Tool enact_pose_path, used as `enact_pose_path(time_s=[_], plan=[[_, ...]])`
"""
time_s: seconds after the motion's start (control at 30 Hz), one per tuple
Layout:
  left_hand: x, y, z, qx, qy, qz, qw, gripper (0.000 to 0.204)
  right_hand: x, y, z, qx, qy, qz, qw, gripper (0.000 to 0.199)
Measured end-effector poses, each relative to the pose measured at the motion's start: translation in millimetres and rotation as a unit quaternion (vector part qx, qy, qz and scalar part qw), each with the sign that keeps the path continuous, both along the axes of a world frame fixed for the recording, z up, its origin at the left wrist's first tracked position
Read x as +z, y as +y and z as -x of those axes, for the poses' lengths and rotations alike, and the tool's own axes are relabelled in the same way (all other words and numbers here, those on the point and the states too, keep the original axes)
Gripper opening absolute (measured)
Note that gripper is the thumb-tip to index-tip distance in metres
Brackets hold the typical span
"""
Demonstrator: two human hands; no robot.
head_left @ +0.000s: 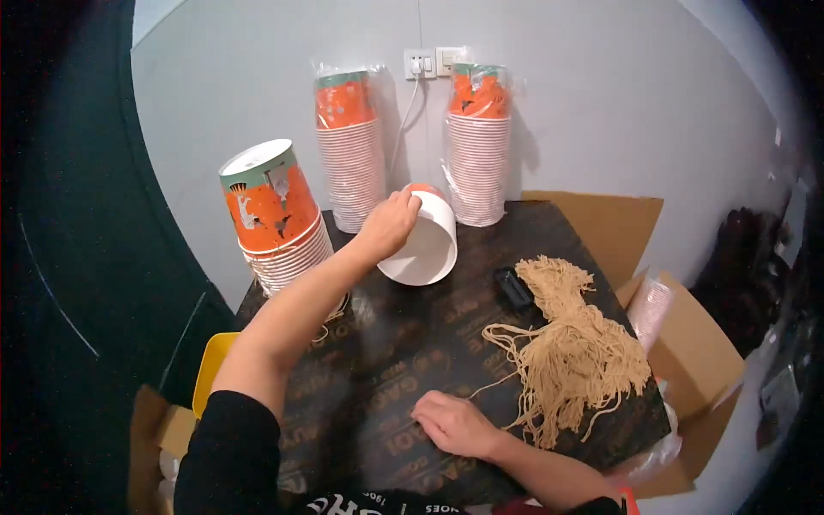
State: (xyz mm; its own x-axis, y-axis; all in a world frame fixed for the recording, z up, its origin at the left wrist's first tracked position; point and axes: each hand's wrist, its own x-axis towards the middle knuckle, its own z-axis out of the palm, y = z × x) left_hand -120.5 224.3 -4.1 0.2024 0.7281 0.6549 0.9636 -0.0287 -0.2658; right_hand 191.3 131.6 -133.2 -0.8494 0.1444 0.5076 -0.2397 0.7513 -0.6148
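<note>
My left hand (394, 225) reaches forward and grips the rim of a large paper bucket (438, 249). The bucket is tilted, its white open mouth facing me, and a bit of orange outside shows at its top. Low over the near part of the table, my right hand (455, 424) is closed with its fingers curled. One strand of tan cord (495, 384) runs from a loose bundle of cords (584, 343) to this hand and goes out of sight under it. Left of my left forearm leans a stack of upside-down orange and green buckets (276, 210), with cord ends hanging near its rims.
Two plastic-wrapped bucket stacks (354, 163) (478, 163) stand at the back against the wall. A small black object (513, 288) lies beside the cords. Cardboard boxes (687, 352) flank the dark table (369, 378) at right; a yellow container (213, 365) sits at left.
</note>
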Motion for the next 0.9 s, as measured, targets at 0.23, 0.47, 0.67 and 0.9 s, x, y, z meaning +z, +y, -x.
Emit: enact_pose_path(time_s=[0.23,0.47,0.67,0.9], plan=[[-2,2,3,0.023,0.030,0.012,0.999,0.017,4,-1,3,0.007,-0.014,-0.010,1.000,0.010],[3,-20,6,0.064,-0.010,0.045,0.997,0.015,4,-2,0,0.007,-0.022,-0.017,1.000,0.011],[2,-42,20,0.091,-0.005,0.055,0.994,0.014,5,-4,0,0.010,-0.017,-0.025,0.999,0.010],[7,-69,-9,0.124,-0.012,0.089,0.988,0.015,5,-3,1,0.006,-0.003,-0.017,1.000,0.009]])
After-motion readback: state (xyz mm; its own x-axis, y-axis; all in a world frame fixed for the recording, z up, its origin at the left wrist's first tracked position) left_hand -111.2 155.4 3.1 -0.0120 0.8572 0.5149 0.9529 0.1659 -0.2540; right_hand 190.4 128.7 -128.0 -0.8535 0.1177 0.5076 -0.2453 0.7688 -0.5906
